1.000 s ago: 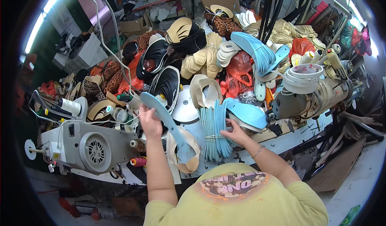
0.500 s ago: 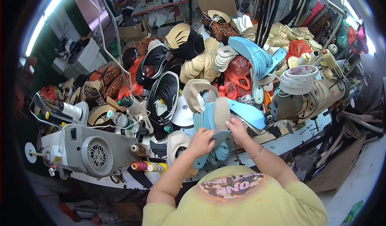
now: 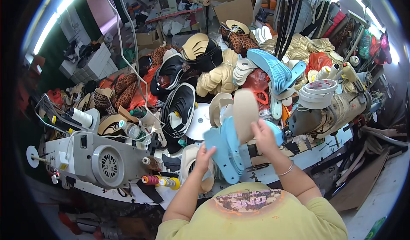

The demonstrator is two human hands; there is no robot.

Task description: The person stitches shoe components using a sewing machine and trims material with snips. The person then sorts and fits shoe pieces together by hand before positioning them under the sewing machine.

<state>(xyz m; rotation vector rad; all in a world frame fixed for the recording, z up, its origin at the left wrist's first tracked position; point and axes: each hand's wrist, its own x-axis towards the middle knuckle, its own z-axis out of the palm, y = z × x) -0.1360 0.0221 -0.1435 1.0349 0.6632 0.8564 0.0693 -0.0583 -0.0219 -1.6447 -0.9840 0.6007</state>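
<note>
My left hand (image 3: 204, 158) is closed on the edge of a light-blue shoe insole (image 3: 220, 154), which slants down toward my shirt. In my right hand (image 3: 265, 138) is a beige insole (image 3: 245, 116), stood nearly upright and gripped at its lower right edge. Between the two hands, more light-blue insoles (image 3: 232, 135) sit in a bundle, partly covered by the held pieces. Just behind them are curved beige shoe parts (image 3: 218, 105). Another blue piece (image 3: 275, 131) shows behind my right hand.
A grey sewing machine (image 3: 102, 157) with thread cones (image 3: 162, 181) beside it stands at left. Black shoe parts (image 3: 176, 112) and a blue insole stack (image 3: 271, 71) crowd the table behind. At right, a white tape roll (image 3: 317, 94) rests on a machine body. Cords hang overhead.
My right hand has lifted the beige insole higher and closer to upright. My left hand has shifted left, with a blue insole now angled down beside the bundle. The whole view has shifted slightly.
</note>
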